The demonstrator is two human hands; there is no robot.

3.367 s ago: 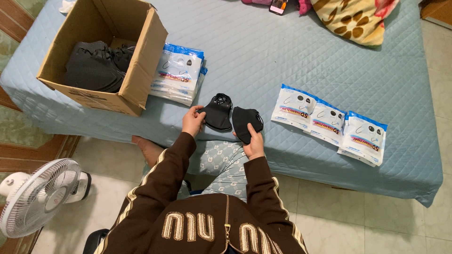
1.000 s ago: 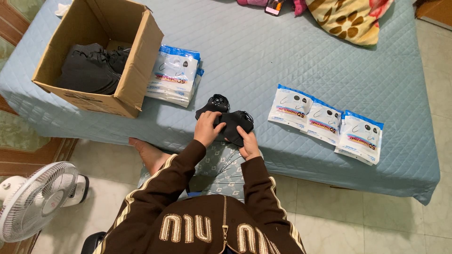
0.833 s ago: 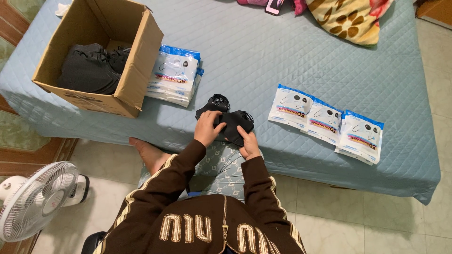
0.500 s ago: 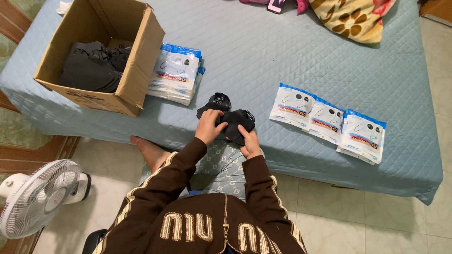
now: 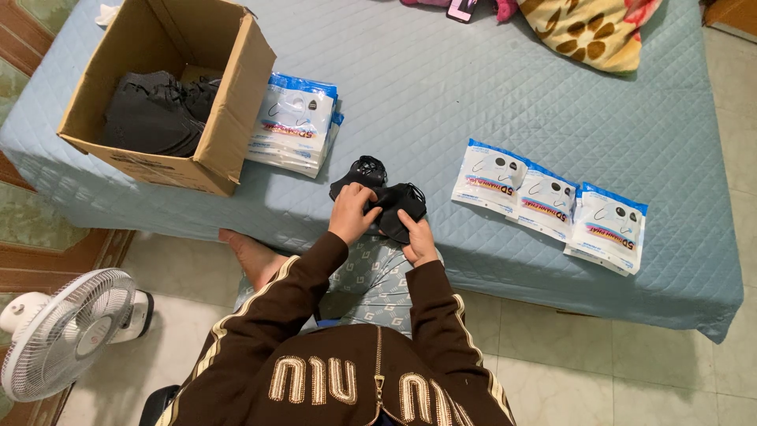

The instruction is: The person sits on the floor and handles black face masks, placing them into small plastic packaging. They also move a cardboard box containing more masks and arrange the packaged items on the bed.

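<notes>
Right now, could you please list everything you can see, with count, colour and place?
Black fabric face masks: a few, black, at the bed's near edge, under both hands.
Brown cardboard box: one, brown, far left on the bed, dark masks inside.
Stack of white-and-blue packets: one stack, beside the box.
Flat white-and-blue packets: three, in an overlapping row on the right.
Quilted light-blue bed cover: one.
Patterned yellow blanket: one, top edge.
White electric fan: one, on the floor, lower left.
Left hand: on the masks.
Right hand: grip on a mask.
</notes>
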